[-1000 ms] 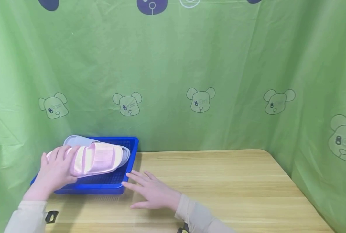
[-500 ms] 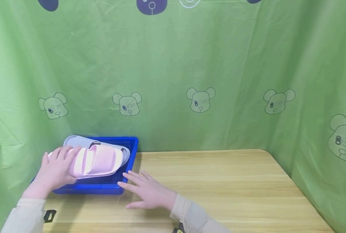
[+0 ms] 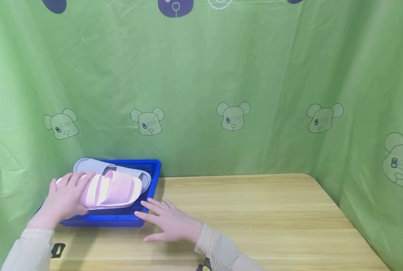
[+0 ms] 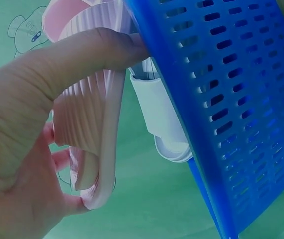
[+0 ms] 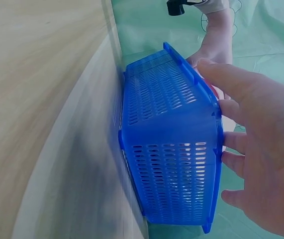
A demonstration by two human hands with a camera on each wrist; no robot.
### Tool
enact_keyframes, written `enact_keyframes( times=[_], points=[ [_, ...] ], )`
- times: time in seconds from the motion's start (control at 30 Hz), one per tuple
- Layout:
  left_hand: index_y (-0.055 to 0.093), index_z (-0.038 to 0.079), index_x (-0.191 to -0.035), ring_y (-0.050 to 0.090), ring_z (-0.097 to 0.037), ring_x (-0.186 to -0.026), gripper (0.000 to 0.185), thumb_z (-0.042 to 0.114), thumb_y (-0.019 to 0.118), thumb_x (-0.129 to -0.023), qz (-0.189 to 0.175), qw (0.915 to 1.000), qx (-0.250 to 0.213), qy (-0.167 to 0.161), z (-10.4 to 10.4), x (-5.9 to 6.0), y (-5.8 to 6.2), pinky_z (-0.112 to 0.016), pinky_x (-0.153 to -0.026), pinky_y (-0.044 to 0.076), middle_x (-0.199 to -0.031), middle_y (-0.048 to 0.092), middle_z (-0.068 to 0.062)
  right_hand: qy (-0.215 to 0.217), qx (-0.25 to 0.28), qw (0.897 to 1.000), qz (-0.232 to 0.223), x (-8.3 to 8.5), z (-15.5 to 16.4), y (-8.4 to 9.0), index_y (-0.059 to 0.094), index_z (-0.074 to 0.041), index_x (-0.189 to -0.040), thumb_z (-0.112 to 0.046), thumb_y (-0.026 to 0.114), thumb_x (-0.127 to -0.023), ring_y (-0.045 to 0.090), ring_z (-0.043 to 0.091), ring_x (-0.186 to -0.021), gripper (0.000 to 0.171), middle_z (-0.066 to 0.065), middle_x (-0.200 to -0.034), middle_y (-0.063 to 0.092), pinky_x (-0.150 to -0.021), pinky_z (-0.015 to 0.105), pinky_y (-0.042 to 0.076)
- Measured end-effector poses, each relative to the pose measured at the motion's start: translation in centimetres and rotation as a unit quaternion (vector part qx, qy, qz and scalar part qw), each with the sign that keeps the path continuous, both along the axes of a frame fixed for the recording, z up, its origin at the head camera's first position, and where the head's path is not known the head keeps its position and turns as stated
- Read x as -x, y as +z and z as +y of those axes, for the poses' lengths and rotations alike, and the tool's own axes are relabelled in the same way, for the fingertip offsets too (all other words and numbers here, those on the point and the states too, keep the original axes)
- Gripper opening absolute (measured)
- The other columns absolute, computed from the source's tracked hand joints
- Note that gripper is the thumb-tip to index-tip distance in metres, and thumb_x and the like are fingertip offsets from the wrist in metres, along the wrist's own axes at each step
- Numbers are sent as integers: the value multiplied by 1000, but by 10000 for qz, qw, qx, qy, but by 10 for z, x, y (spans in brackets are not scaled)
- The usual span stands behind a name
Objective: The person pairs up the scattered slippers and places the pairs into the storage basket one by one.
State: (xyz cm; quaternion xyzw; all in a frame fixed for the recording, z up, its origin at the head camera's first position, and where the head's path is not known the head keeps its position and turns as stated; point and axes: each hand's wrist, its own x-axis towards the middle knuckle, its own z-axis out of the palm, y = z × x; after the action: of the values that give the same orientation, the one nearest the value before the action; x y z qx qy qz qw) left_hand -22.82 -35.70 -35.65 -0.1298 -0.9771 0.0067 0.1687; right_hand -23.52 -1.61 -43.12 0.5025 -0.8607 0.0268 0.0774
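My left hand [image 3: 66, 197] grips a pair of pink ribbed slippers [image 3: 118, 190] by their left end, over a blue plastic basket [image 3: 103, 221]. In the left wrist view the thumb lies across the near side of a pink slipper [image 4: 109, 104], its fingers round the other side. Partly behind the pink pair, a grey-blue slipper [image 3: 89, 165] lies in the basket. My right hand [image 3: 174, 222] is held with fingers spread at the basket's front right corner; in the right wrist view its fingertips are right at the basket rim [image 5: 218, 129].
The basket stands at the left back of a wooden table [image 3: 255, 218]. A green curtain [image 3: 194, 67] with bear heads hangs behind and at both sides. A small black clip-like piece [image 3: 57, 250] shows beside the left sleeve.
The pink slippers in my left hand have come slightly lower and nearer, showing more of the grey-blue slipper behind. My right hand has shifted a little left along the basket's corner.
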Motion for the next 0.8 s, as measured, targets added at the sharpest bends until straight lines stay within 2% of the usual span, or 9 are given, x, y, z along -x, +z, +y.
enact_keyframes(
  times=[0.3,0.53,0.8],
  points=[
    [37,14,-144,32,-55,-126,112,26,89,-45,-364,9993,54,62,3,2,2,-86,-93,18,-139,42,-24,24,20,10000,-25,-1,1,1,10,-36,-156,-69,38,-92,13,23,-153,77,1,-165,13,-119,55,22],
    [38,13,-144,34,-54,-124,112,31,90,-46,-537,9983,205,86,2,5,2,-80,-81,37,-139,43,-23,53,23,10000,8,-1,1,1,11,-35,-156,-68,39,-92,15,25,-152,77,3,-165,15,-118,56,23],
    [42,14,-142,38,-53,-122,110,33,90,-45,-561,9980,301,52,3,9,5,-74,-78,41,-137,48,-21,41,-11,10000,-10,-1,1,0,8,-36,-156,-69,38,-92,12,24,-153,78,1,-165,10,-119,56,22]
  ],
)
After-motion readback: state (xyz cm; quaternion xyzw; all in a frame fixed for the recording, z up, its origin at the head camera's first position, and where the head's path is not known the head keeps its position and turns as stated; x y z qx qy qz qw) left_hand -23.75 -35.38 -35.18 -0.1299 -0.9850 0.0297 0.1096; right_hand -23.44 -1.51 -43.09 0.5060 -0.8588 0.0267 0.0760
